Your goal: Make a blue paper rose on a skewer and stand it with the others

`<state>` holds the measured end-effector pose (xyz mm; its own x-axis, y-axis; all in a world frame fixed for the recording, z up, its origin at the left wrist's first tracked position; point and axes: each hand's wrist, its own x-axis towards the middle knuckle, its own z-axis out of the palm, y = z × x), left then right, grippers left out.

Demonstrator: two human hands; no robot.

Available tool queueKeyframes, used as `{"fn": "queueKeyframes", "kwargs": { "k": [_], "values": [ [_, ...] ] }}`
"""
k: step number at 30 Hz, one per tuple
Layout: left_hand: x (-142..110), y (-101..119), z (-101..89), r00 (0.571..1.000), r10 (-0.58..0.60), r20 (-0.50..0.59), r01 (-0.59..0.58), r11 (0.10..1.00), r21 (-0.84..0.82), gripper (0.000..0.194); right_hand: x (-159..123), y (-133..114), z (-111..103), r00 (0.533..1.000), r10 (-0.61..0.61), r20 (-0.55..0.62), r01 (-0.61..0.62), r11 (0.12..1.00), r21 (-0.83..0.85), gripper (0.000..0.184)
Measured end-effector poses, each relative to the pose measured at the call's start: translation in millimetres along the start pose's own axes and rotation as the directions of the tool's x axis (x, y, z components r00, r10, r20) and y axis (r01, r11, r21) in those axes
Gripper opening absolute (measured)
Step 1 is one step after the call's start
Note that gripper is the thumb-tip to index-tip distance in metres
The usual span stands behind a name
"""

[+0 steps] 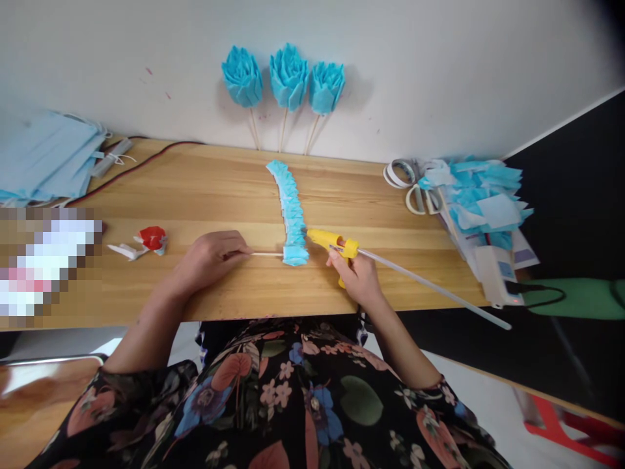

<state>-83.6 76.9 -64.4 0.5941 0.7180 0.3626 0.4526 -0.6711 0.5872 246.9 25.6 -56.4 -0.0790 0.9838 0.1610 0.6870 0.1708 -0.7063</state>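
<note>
Between the fingertips of my left hand [212, 260] is the end of a thin wooden stick [267, 254]. The stick's other end meets the near end of a pleated blue strip [293, 212], which curves away across the table. My right hand [359, 277] is wrapped round a yellow glue gun [332, 242]. Its nozzle points left, close to the strip's right edge near the stick; whether it touches, I cannot tell. A long translucent glue stick [434, 286] sticks out of the gun's back, past the table's front edge.
Three blue flowers on sticks [288, 78] lean against the wall. Blue face masks [49, 156] lie at the far left, near a red crumpled piece [153, 239]. On the right are tape [400, 173], scissors [422, 198], blue cut pieces [483, 195] and a white power strip [498, 277].
</note>
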Motion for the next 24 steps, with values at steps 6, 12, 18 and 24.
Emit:
{"fn": "queueKeyframes", "kwargs": {
  "k": [6, 12, 18, 24],
  "values": [
    [1, 2, -1.1, 1.0, 0.008, 0.0, -0.008, 1.0, 0.009, 0.018, 2, -1, -12, 0.995, -0.062, 0.072, 0.075, 0.978, -0.196, 0.043],
    [0, 1, -1.5, 1.0, -0.002, 0.015, 0.002, 1.0, -0.003, 0.017, -6, 12, -41, 0.998, 0.043, 0.05, -0.046, 0.997, 0.067, 0.043],
    [1, 4, -3.8, 0.999, -0.034, 0.036, 0.033, 0.999, 0.008, 0.018, -19, 32, -31, 0.957, 0.272, -0.103, -0.193, 0.859, 0.474, 0.054],
    [4, 8, -6.3, 0.999, 0.015, 0.042, -0.018, 0.997, 0.073, 0.018, -27, 47, -18, 0.962, 0.265, -0.07, -0.201, 0.857, 0.474, 0.043]
  ]
}}
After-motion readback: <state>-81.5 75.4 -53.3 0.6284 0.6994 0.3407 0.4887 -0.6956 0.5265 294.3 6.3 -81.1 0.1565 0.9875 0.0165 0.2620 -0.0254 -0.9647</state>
